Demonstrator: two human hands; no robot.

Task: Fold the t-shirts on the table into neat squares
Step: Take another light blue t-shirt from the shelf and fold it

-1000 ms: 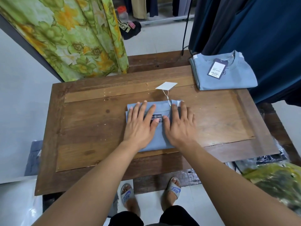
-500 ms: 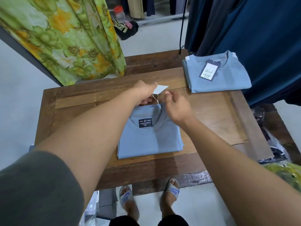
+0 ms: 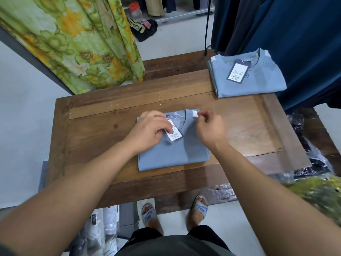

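A light blue t-shirt (image 3: 173, 154) lies folded into a square in the middle of the wooden table (image 3: 92, 141), collar away from me. My left hand (image 3: 147, 130) rests on its upper left part, fingers curled, with the thumb on the white hang tag (image 3: 174, 134) that lies on the chest. My right hand (image 3: 210, 126) pinches the white strip (image 3: 195, 114) at the right shoulder near the collar. A second folded blue t-shirt (image 3: 247, 76) with its own tag sits at the table's far right corner.
A green and yellow flowered cloth (image 3: 77, 43) hangs past the table's far left. Dark blue garments (image 3: 299, 37) hang at the far right. Plastic-wrapped packs (image 3: 313, 163) lie on the floor to the right, and my sandalled feet (image 3: 175, 211) stand under the near edge.
The hang tag, held up beyond the collar half a second ago, now lies on the shirt's chest under my left thumb. My right hand moved to the right shoulder edge.
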